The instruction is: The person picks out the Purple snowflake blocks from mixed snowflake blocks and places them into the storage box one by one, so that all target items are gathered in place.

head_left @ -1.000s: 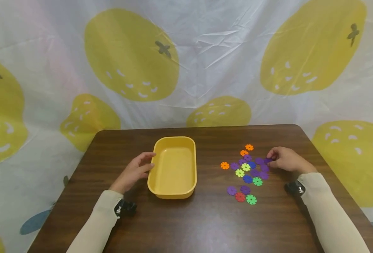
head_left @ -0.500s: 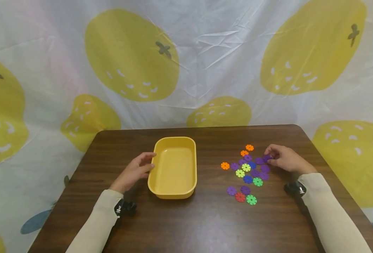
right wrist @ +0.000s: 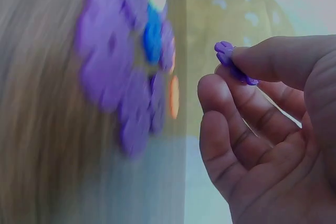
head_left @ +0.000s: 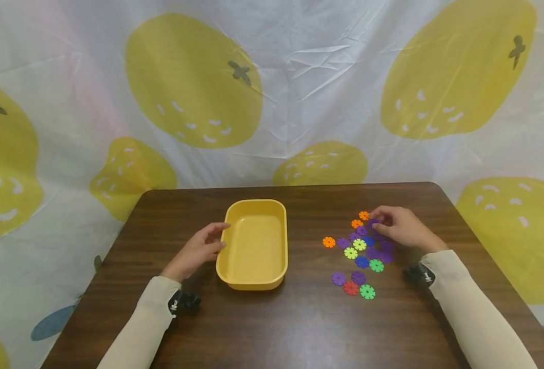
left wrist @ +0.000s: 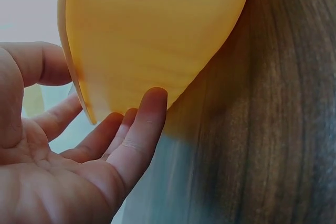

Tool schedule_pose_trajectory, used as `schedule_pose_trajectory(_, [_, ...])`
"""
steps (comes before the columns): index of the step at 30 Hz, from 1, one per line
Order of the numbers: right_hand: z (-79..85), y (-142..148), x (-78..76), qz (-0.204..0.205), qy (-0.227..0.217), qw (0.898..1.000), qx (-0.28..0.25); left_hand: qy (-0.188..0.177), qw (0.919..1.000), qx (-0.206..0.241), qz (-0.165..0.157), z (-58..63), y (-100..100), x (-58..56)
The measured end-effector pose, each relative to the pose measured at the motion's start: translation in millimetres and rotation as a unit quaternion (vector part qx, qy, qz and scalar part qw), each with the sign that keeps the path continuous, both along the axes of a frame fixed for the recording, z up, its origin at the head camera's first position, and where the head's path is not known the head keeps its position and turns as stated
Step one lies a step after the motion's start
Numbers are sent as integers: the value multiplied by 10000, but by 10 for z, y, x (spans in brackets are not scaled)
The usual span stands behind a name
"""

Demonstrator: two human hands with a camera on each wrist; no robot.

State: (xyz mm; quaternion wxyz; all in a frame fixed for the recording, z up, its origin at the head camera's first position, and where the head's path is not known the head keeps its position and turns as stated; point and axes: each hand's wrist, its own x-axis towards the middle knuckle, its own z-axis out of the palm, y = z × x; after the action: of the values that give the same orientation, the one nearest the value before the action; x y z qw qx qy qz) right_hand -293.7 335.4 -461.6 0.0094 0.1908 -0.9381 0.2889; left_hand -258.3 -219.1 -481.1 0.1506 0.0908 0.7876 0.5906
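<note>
A yellow plastic bin (head_left: pixel 253 246) stands on the table, its inside bare in the head view. My left hand (head_left: pixel 194 252) is at its left side. In the left wrist view, relaxed fingers (left wrist: pixel 149 116) touch the outer wall (left wrist: pixel 157 40) near the rim. My right hand (head_left: pixel 404 226) pinches a purple notched plastic disc (right wrist: pixel 226 53) between thumb and fingers, over the far right of the scattered discs. In the right wrist view it is seen almost edge-on, clear of the other purple discs (right wrist: pixel 107 45). Part of it is hidden behind the thumb.
Flat discs lie right of the bin: several purple ones, orange (head_left: pixel 329 242), yellow-green (head_left: pixel 359 244), blue (head_left: pixel 362 262), green (head_left: pixel 367 292) and red (head_left: pixel 351 288). A fruit-patterned cloth (head_left: pixel 299 102) hangs behind the brown table (head_left: pixel 272 338).
My right hand has lifted a purple disc from the right edge of the spread and carried it left and slightly away from me. The left hand and the bin stay put.
</note>
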Motion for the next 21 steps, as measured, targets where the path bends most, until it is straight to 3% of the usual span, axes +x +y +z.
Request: schedule_pose_trajectory(21, [119, -937, -70, 799, 87, 9934, -816, -222, 9997, -50, -31, -12, -25, -9])
